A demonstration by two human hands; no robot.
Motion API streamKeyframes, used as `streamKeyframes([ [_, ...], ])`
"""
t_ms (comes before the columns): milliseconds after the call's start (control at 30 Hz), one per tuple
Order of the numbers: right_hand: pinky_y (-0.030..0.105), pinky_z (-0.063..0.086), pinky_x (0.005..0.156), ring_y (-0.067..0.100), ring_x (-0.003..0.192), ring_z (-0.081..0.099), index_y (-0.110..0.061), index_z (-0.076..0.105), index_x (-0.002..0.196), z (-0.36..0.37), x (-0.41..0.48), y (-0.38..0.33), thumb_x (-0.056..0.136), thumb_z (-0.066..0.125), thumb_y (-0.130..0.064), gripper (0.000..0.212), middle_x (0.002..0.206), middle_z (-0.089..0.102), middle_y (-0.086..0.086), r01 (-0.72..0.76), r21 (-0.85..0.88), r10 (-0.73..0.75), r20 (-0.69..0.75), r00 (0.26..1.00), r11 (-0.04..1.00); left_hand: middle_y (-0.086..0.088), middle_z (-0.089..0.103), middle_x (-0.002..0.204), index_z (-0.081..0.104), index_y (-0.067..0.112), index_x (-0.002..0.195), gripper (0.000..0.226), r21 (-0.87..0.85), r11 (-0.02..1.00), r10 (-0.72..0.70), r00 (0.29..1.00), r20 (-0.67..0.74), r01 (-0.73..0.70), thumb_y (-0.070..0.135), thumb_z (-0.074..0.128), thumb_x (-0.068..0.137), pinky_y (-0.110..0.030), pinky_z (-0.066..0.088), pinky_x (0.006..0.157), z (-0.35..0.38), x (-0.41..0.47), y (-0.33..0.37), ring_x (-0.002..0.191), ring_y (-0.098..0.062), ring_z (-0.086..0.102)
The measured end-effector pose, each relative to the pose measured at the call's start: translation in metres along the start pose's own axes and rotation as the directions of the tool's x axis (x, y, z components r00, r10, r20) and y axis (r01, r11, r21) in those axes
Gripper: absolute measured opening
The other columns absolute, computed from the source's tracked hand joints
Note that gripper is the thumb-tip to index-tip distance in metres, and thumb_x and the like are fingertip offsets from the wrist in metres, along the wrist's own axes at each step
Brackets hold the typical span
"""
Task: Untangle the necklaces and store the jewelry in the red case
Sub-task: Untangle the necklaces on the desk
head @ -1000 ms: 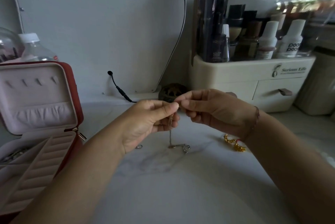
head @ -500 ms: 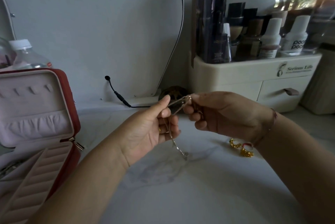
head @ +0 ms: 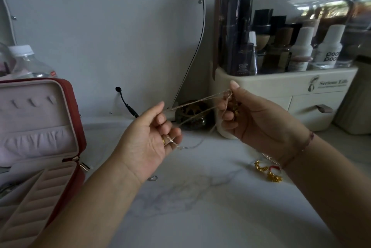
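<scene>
Red case (head: 78, 127) lies open, near left. Above the counter (head: 200, 197), the necklaces (head: 200, 100) are pinched in the left hand (head: 148, 143) and right hand (head: 255, 119), strands stretched between; slack should be given gently, lest knots be tightened.

The thin coppery-gold chain necklaces (head: 200, 103) strung between the left hand (head: 148, 137) and the right hand (head: 255, 119) have a pale rose sheen. A yellow-gold finger ring (head: 163, 141) shows on the left hand, and a dull red thread bracelet (head: 297, 151) circles the right wrist. Left of the left hand, the red rectangular jewellery case (head: 72, 107) is lined in pale pink. Under both hands, the white marble tabletop (head: 200, 197) carries grey veins. Below the right wrist lies bright yellow-gold beaded jewellery (head: 271, 175) with a red strand. Behind the right hand, the cream plastic cosmetics organiser (head: 281, 87) bears dark lettering.
</scene>
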State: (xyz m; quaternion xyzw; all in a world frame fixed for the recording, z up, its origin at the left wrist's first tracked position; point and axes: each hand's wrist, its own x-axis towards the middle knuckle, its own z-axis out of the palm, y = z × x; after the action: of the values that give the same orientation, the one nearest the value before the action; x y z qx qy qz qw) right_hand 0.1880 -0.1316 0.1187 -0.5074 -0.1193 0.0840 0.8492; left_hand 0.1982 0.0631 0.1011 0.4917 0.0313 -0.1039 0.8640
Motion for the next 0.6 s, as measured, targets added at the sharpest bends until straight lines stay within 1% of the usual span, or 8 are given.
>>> streamKeyframes([
  [67,0.016,0.031,0.046,0.007,0.051,0.041,-0.014,0.046,0.071,0.000,0.000,-0.001,0.085,0.050,-0.034,0.025,0.064,0.051,0.000,0.025,0.006,-0.025,-0.012,1.000,1.000,0.002,0.034,0.042,0.043,0.020,0.047,0.046,0.014,1.000,0.000,1.000,-0.030,0.001,0.033,0.057,0.088,-0.034,0.046,0.071,-0.001,0.001,0.001,0.042,-0.014,0.043],
  [167,0.016,0.029,0.046,0.006,0.049,0.038,-0.015,0.045,0.070,0.000,0.000,0.000,0.086,0.050,-0.034,0.025,0.062,0.047,-0.002,0.055,0.009,-0.055,0.001,0.998,0.998,0.002,0.033,0.041,0.044,0.020,0.046,0.049,0.105,0.994,-0.017,0.998,-0.062,0.024,0.035,0.053,0.092,-0.032,0.041,0.060,-0.002,0.001,0.000,0.037,-0.013,0.034],
  [267,0.019,0.023,0.049,0.007,0.049,0.033,-0.016,0.046,0.068,0.000,-0.001,0.000,0.086,0.050,-0.034,0.026,0.059,0.040,-0.003,0.061,-0.019,-0.061,0.026,0.998,0.998,0.000,0.041,0.042,0.047,0.018,0.050,0.048,0.306,0.950,-0.034,0.995,-0.095,0.061,0.037,0.051,0.094,-0.030,0.040,0.055,-0.002,0.000,-0.002,0.032,-0.013,0.031],
  [367,0.020,0.020,0.048,0.008,0.048,0.028,-0.018,0.048,0.059,0.000,-0.002,0.001,0.085,0.053,-0.033,0.030,0.056,0.035,-0.003,0.044,-0.112,-0.040,0.039,0.998,0.993,-0.002,0.054,0.050,0.056,0.014,0.064,0.039,0.512,0.857,-0.025,0.997,-0.073,0.059,0.037,0.050,0.094,-0.028,0.041,0.053,0.000,-0.005,-0.005,0.031,-0.011,0.030],
  [433,0.019,0.021,0.047,0.009,0.049,0.026,-0.018,0.049,0.058,0.000,-0.003,0.002,0.082,0.056,-0.032,0.029,0.056,0.033,-0.002,0.015,-0.202,-0.007,0.038,0.999,0.979,-0.003,0.065,0.060,0.063,0.011,0.074,0.035,0.610,0.791,-0.013,0.999,-0.043,0.037,0.035,0.050,0.096,-0.026,0.042,0.054,0.002,-0.008,-0.006,0.034,-0.012,0.031],
  [500,0.017,0.025,0.045,0.009,0.049,0.027,-0.014,0.052,0.064,0.000,-0.004,0.005,0.081,0.058,-0.030,0.025,0.056,0.034,-0.001,-0.012,-0.275,0.022,0.030,0.999,0.961,-0.002,0.074,0.073,0.070,0.011,0.083,0.033,0.703,0.711,-0.001,1.000,-0.001,0.001,0.033,0.049,0.096,-0.023,0.044,0.055,0.004,-0.011,-0.006,0.038,-0.013,0.034],
  [567,0.016,0.029,0.044,0.008,0.048,0.030,-0.008,0.055,0.074,0.001,-0.004,0.007,0.082,0.057,-0.028,0.022,0.055,0.038,-0.001,-0.036,-0.305,0.044,0.019,0.999,0.952,0.000,0.076,0.081,0.073,0.013,0.086,0.032,0.750,0.660,0.017,0.999,0.042,-0.043,0.032,0.050,0.097,-0.019,0.047,0.059,0.005,-0.012,-0.007,0.046,-0.014,0.046],
  [600,0.015,0.030,0.044,0.008,0.048,0.031,-0.006,0.057,0.078,0.001,-0.004,0.007,0.082,0.057,-0.027,0.022,0.055,0.040,-0.002,-0.043,-0.303,0.051,0.019,0.999,0.952,0.001,0.076,0.083,0.075,0.014,0.085,0.032,0.753,0.655,0.025,0.998,0.053,-0.056,0.032,0.051,0.096,-0.021,0.048,0.066,0.005,-0.012,-0.009,0.055,-0.015,0.055],
])
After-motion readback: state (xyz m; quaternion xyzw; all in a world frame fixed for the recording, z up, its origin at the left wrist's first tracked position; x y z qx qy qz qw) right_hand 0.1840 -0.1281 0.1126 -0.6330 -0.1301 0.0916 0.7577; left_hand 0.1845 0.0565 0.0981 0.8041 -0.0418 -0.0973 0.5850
